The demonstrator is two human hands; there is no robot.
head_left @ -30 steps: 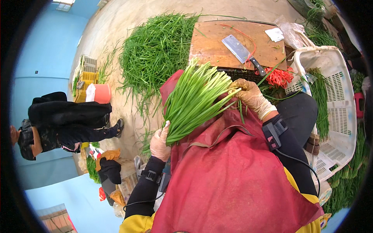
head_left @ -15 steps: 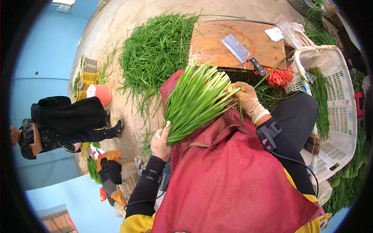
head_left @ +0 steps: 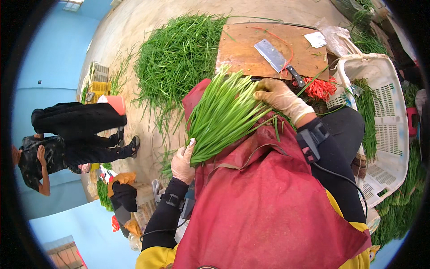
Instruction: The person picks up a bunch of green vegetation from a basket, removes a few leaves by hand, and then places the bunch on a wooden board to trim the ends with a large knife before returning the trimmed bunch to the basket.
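A fanned bunch of garlic chives [head_left: 224, 119], green with pale stem ends, lies across my lap on a red apron [head_left: 268, 201]. My left hand [head_left: 182, 163], in a thin whitish glove, is closed around the leafy lower left side, thumb on top. At the upper right, my gloved right hand [head_left: 280, 98] has its fingers bent and pinched on the outer stems near the pale ends. Its fingertips are partly hidden. A few loose green leaves [head_left: 276, 127] hang below that hand.
Beyond the bunch is a wooden board [head_left: 246, 49] with a cleaver [head_left: 271, 54]. Red ties [head_left: 320, 88] lie beside it. A heap of chives [head_left: 177, 62] covers the floor at left. A white plastic basket [head_left: 394, 130] stands right. A person [head_left: 49, 154] holding dark cloth stands far left.
My right hand has moved up and left along the pale stem ends, its fingers now bent over the bunch's edge. My left hand keeps its hold. The person at left has shifted the dark cloth.
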